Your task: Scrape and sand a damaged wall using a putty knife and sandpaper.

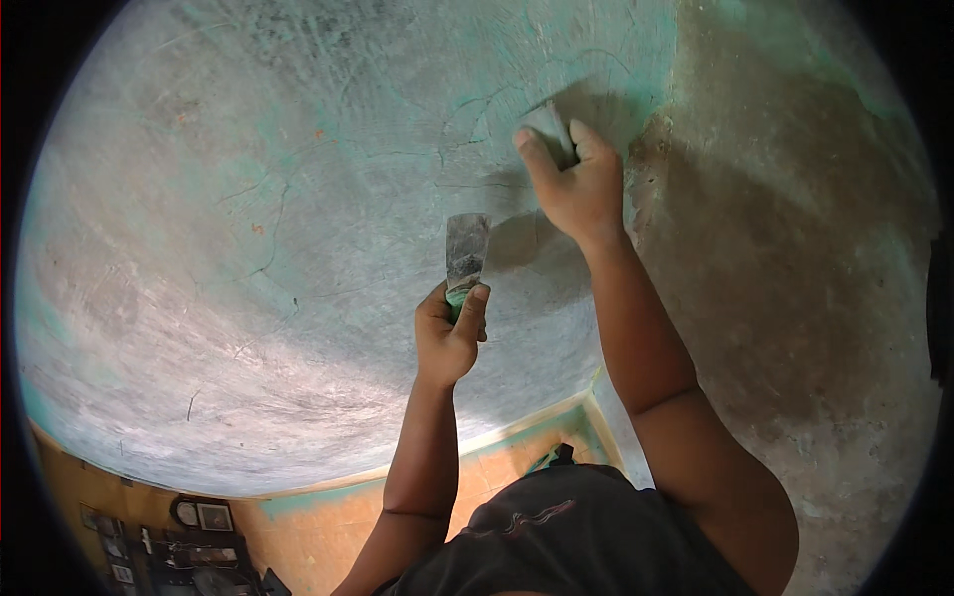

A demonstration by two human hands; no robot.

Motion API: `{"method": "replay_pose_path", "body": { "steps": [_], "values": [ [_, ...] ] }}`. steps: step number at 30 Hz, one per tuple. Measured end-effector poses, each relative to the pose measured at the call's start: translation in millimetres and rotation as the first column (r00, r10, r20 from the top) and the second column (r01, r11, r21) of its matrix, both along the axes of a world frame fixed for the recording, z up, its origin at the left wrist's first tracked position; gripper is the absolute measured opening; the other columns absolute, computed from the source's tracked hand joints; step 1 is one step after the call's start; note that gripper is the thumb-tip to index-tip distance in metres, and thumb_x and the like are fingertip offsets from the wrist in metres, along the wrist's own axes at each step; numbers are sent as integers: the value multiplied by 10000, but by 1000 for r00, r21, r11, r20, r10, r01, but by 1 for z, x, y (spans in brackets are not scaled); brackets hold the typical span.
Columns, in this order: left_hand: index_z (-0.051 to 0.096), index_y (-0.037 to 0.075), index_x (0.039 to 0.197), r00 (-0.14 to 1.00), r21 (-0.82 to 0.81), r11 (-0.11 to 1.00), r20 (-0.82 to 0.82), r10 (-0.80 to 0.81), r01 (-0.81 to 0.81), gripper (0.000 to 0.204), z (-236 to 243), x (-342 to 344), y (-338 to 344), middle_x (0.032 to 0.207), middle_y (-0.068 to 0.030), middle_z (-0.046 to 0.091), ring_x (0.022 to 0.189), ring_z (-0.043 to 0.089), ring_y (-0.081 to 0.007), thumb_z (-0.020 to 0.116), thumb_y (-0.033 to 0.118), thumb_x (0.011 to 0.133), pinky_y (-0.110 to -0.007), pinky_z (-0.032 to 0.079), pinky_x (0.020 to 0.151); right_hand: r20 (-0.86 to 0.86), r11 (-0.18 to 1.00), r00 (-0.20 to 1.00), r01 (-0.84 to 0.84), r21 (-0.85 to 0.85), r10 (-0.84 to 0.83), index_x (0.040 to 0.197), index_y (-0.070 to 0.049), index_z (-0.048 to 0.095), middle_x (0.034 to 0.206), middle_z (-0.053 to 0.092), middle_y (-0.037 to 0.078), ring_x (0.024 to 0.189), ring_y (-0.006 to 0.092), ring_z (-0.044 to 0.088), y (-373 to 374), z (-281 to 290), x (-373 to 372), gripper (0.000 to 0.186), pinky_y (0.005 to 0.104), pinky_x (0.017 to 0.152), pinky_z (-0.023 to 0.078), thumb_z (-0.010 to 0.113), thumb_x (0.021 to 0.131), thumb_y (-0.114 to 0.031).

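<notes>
My left hand (450, 338) is closed round the green handle of a putty knife (467, 243). Its broad metal blade points up, smeared with dark and pale residue, and stands out in front of the wall. Higher and to the right, my right hand (584, 189) grips a flat grey block (547, 124) between thumb and fingers, held at the wall surface. What the block is made of is hard to make out. Worn green and grey patches and thin cracks cover the wall (328, 199) around both hands.
On the right a bare brownish wall section (775, 268) meets the green one along a rough, chipped edge. Orange tiles (328, 521) lie below, beside my dark shirt (576, 536). Dark furniture with a framed picture (214, 517) stands at the lower left.
</notes>
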State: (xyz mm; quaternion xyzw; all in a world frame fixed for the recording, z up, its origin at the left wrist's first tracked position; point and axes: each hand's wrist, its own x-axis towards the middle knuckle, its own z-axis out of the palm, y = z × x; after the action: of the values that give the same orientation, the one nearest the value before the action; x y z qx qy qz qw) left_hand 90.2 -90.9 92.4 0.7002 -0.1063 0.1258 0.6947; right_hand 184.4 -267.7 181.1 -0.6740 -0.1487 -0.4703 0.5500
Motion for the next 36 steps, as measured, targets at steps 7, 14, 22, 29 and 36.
{"method": "replay_pose_path", "body": {
  "steps": [7, 14, 22, 29, 36],
  "values": [
    [620, 4, 915, 1000, 20, 1000, 16, 12, -12, 209, 7, -15, 10, 598, -4, 530, 488, 482, -76, 636, 210, 945, -237, 398, 449, -21, 984, 996, 86, -154, -90, 635, -5, 530, 572, 569, 172, 511, 319, 582, 18, 38, -9, 383, 401, 491, 447, 763, 773, -276],
    [589, 28, 838, 999, -21, 999, -5, 34, -34, 206, 8, -19, 21, 592, 18, 525, 490, 477, -60, 635, 203, 938, -238, 392, 456, 55, 977, 993, 108, -181, -100, 647, -9, 570, 557, 563, 157, 477, 297, 550, 14, 34, -4, 348, 387, 490, 440, 797, 743, -255],
    [580, 47, 819, 999, -27, 999, 35, 19, -18, 223, 17, -27, 22, 592, 27, 514, 490, 460, -48, 642, 224, 938, -234, 374, 450, 188, 929, 963, 240, -280, -192, 620, -3, 504, 545, 531, 163, 464, 291, 514, 8, 46, 2, 415, 374, 470, 420, 797, 751, -266],
    [573, 50, 813, 999, -40, 999, 40, 9, -8, 224, 28, -27, 31, 615, 31, 511, 505, 460, -52, 641, 226, 935, -233, 372, 457, 221, 952, 970, -30, -305, 102, 675, -15, 488, 567, 515, 149, 497, 211, 467, 14, 77, -16, 340, 361, 501, 422, 703, 805, -245],
    [601, 6, 1017, 995, -101, 995, 102, -16, 27, 236, 58, -10, 61, 703, -24, 535, 569, 504, -96, 489, 206, 961, -256, 422, 538, 301, 857, 943, 34, -515, 144, 892, -15, 620, 671, 568, 107, 588, 195, 523, 24, 124, -18, 187, 346, 564, 439, 668, 850, -191]
  ]
}}
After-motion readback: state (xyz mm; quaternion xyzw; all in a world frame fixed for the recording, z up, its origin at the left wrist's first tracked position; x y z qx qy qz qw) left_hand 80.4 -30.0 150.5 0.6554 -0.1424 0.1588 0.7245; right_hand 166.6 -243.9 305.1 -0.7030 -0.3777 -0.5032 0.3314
